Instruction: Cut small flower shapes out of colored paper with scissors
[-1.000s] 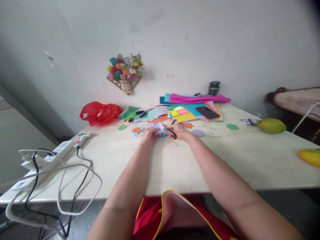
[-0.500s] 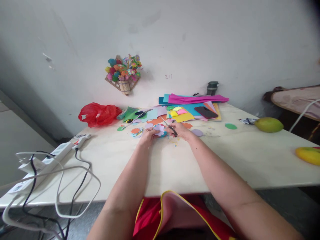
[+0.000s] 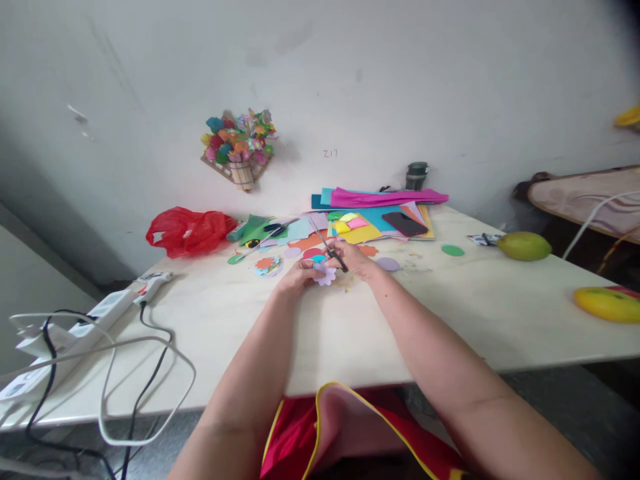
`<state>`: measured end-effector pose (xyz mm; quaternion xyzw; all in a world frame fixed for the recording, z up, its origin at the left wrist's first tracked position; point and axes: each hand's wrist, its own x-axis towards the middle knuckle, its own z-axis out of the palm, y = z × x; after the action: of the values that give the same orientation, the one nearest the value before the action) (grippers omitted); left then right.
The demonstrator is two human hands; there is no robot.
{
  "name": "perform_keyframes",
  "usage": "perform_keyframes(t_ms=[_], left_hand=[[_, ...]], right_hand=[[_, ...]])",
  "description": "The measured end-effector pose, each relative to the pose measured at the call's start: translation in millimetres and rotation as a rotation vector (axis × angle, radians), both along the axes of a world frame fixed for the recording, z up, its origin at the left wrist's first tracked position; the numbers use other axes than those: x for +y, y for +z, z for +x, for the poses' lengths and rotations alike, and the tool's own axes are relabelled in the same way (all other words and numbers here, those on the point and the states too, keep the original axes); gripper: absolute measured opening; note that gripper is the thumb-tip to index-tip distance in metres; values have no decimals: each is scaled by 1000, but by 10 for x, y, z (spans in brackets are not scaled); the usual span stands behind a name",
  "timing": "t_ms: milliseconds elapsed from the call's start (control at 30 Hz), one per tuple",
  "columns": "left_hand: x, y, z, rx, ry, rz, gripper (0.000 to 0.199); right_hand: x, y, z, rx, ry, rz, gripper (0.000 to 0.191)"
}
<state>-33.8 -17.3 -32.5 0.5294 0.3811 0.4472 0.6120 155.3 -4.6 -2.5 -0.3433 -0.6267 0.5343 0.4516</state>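
Observation:
My left hand (image 3: 299, 277) pinches a pale purple scalloped paper flower (image 3: 326, 275) near the middle of the table. Close beside it on the right, my right hand (image 3: 350, 259) is closed on dark-handled scissors (image 3: 337, 259), whose blades point up and to the left. Behind the hands lie a red paper circle (image 3: 313, 254) and a blue paper piece, partly hidden. A small pile of cut paper flowers (image 3: 267, 267) rests left of my left hand. Tiny paper scraps (image 3: 345, 287) lie just below the scissors.
Coloured sheets (image 3: 370, 230) with a phone (image 3: 405, 224) lie at the back. A red plastic bag (image 3: 190, 231) and a power strip (image 3: 103, 313) with cables are on the left. A green-yellow fruit (image 3: 524, 246) and a yellow fruit (image 3: 607, 305) sit at the right.
The purple flower has moved lower and now shows fully at my left fingertips. The scissors have lifted slightly away from it, and the view has shifted a little to the right.

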Motion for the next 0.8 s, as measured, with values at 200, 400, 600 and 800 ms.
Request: perform_keyframes(t_ms=[200, 400, 600, 800], left_hand=[[9, 0, 4, 19, 40, -4, 24], [23, 19, 19, -27, 144, 39, 24], [19, 30, 47, -110, 198, 46, 24], [0, 63, 57, -162, 273, 26, 26]], right_hand=[[15, -22, -21, 12, -23, -9, 32], [18, -47, -66, 83, -120, -29, 33], [12, -60, -134, 138, -192, -41, 35], [-41, -28, -133, 117, -134, -69, 42]])
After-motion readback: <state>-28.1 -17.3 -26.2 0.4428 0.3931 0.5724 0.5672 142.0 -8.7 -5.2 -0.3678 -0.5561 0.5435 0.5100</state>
